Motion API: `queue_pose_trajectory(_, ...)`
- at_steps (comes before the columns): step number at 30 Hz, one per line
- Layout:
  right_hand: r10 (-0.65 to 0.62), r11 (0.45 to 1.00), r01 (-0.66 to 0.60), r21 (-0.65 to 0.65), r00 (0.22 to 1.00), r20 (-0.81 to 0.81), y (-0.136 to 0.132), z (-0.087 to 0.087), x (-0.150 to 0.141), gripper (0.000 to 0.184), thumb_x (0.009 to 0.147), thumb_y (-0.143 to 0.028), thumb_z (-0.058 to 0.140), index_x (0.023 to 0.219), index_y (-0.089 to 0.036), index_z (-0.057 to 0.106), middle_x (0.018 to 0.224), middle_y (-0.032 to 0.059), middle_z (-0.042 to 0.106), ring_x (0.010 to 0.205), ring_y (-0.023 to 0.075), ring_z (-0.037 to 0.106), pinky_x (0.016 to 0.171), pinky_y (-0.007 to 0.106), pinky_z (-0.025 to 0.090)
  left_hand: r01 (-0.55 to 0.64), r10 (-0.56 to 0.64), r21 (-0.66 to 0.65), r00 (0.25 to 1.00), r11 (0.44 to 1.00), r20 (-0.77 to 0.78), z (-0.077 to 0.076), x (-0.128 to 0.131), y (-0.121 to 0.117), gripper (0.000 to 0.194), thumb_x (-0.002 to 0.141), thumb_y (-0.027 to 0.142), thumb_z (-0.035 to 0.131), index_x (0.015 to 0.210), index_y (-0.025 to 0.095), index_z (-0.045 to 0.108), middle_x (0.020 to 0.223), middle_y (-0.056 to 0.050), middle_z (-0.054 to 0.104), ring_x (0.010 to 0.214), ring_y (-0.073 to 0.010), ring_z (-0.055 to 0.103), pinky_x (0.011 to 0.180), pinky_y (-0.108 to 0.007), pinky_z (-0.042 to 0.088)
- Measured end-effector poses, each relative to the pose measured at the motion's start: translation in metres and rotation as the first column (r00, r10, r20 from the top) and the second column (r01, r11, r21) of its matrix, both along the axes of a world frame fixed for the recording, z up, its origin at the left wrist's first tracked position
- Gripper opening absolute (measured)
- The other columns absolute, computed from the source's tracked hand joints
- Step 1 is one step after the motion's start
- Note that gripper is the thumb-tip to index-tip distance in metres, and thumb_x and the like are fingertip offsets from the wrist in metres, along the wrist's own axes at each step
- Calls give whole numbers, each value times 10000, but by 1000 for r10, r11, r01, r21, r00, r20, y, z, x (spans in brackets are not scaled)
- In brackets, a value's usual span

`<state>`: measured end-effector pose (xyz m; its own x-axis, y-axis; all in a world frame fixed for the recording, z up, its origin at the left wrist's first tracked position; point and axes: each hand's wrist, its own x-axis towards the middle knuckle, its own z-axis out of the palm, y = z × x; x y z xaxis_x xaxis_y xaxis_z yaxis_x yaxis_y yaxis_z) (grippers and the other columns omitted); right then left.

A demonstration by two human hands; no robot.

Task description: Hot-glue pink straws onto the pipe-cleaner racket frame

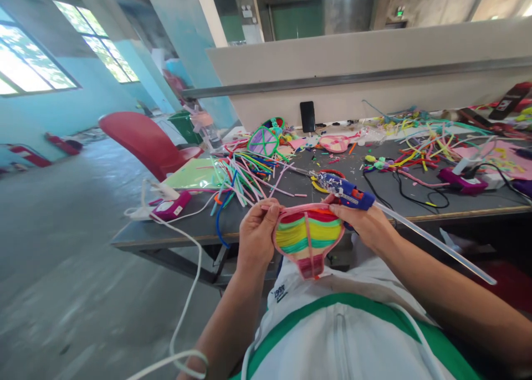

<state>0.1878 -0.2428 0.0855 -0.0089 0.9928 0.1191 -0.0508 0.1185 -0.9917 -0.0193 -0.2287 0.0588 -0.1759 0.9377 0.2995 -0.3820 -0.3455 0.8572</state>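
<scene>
A fan-shaped craft piece (308, 237) made of striped red, yellow, green and pink pipe cleaners with a pink rim hangs in front of my chest. My left hand (256, 237) pinches its upper left rim, fingers closed. My right hand (368, 225) grips a blue glue gun (348, 191) with a long clear glue stick (436, 242) trailing to the right. That hand's fingertips also touch the fan's upper right rim. The gun's nozzle points left over the table.
A dark worktable (457, 200) holds several loose pipe cleaners (243, 175), two finished fans (263, 142), a purple glue gun (461, 180), black cables and a phone (307, 116). A red chair (141, 139) stands at the left. A white cord (187, 308) hangs by my left arm.
</scene>
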Motion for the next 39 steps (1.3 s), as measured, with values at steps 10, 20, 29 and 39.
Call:
queue_pose_trajectory(10,24,999,-25,48,1000,19,4,-14,7,148,742,-265,679,877,-226,725,832,15,731,768,204,671,708,302,531,5,-5,14,1000,1000,6,-4,-1,-2,213,729,291,802,805,164,647,880,-2,622,730,-89,613,669,-188,505)
queue_pose_trajectory(20,-18,1000,18,14,999,28,0,-3,0,129,693,-268,698,809,-219,725,756,3,711,720,191,649,682,298,505,6,-4,56,1000,998,-29,-7,-1,2,187,737,290,790,782,172,652,887,5,613,713,-78,565,649,-187,454)
queue_pose_trajectory(29,-29,1000,29,1,998,59,4,2,6,209,677,-320,726,840,-191,742,772,20,720,704,188,638,622,283,484,-12,22,99,995,995,-101,-17,-1,16,153,760,280,765,776,183,648,856,9,594,739,-89,519,692,-197,416)
queue_pose_trajectory(39,-91,996,85,38,968,233,22,13,-4,253,624,-317,770,841,-189,761,790,57,756,768,256,700,703,353,557,-2,13,101,994,995,-112,-17,5,26,179,752,299,752,739,171,626,814,3,571,725,-98,498,667,-204,403)
